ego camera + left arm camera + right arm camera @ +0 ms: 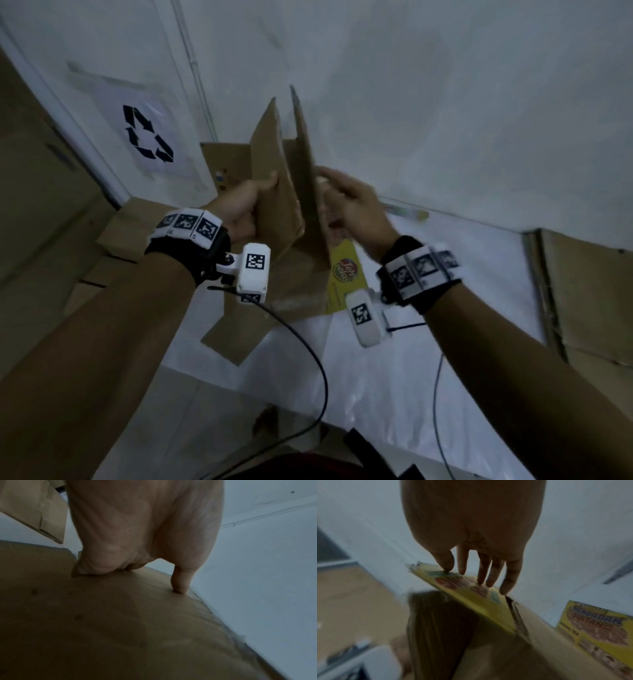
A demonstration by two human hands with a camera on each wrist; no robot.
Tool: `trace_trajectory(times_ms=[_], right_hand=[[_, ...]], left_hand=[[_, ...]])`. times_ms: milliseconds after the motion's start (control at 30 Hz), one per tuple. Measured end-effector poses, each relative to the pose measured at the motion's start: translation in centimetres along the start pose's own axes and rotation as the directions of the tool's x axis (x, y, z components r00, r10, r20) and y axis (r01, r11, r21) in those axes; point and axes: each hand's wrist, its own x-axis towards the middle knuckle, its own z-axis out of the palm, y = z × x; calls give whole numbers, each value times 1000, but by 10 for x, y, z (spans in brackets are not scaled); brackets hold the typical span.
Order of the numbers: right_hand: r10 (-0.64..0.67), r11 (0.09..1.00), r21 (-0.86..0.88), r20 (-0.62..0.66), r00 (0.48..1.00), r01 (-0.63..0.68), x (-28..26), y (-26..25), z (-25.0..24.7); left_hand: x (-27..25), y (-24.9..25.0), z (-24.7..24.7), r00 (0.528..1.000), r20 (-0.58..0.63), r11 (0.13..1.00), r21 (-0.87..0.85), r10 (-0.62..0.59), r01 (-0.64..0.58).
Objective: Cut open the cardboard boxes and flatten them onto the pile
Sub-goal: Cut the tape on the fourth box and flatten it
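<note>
Box upright between hands, both touching.

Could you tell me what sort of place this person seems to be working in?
Probably a recycling corner or storeroom for waste cardboard. A recycling-symbol sign hangs on the white wall, flattened cardboard lies about, and both hands, the left hand and right hand, hold an opened cardboard box.
</note>
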Motion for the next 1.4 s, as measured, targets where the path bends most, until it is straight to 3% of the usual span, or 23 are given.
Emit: trace_trajectory(times_ms=[67,100,167,233,333,433,500,533,633,767,833,867,900,933,1067,1167,1233,1333,1400], right_hand=[[-25,985,-167,98,995,41,-3,9,26],[14,986,-167,112,994,5,-5,11,37],[132,991,-39,131,983,-128,-6,16,53],[173,983,24,179,968,-180,-1,21,68],[75,989,113,195,978,-98,5,27,83],[-14,988,152,289,957,-31,6,44,84],[16,1000,7,277,961,-18,9,58,78],[15,989,-146,219,976,18,12,62,73],[-35,802,-591,99,994,87,15,63,47],[36,684,-706,285,958,184,-5,57,18],[177,797,-596,378,909,93,-14,56,12],[287,871,-487,408,867,-58,-16,53,12],[379,893,-404,431,819,-200,-17,49,12],[416,889,-378,432,800,-258,-16,47,12],[320,844,-520,290,902,-133,18,36,16],[355,877,-427,272,894,-219,56,17,15],[361,868,-441,244,900,-228,82,6,18],[290,730,-671,134,948,-129,120,-1,27],[291,693,-708,106,951,-133,142,-1,34]], left_hand=[[-10,-2,-3,999,-42,988,152,19,-13],[-11,-4,-8,996,-81,974,228,38,-19],[-15,-3,-17,995,-78,950,311,68,-40],[-17,0,-27,998,24,946,318,58,-62],[-12,7,-40,996,89,899,436,-5,-34],[1,10,-57,1000,-11,853,522,-20,23],[4,15,-64,999,-39,825,563,-22,40],[5,17,-66,999,-43,804,593,-19,41],[13,20,-67,998,-52,786,618,26,11],[29,27,-59,998,1,766,641,65,-51],[35,34,-57,998,-5,739,672,63,-43],[35,38,-58,998,-9,723,690,61,-38],[35,41,-60,998,-10,706,708,55,-32],[35,43,-62,999,-4,686,727,40,-25],[31,45,-67,996,59,628,773,62,-85],[26,46,-61,966,184,540,802,182,-254],[26,42,-60,957,216,530,798,195,-288],[31,34,-63,957,207,535,795,205,-286],[36,33,-67,961,182,529,806,209,-267]])
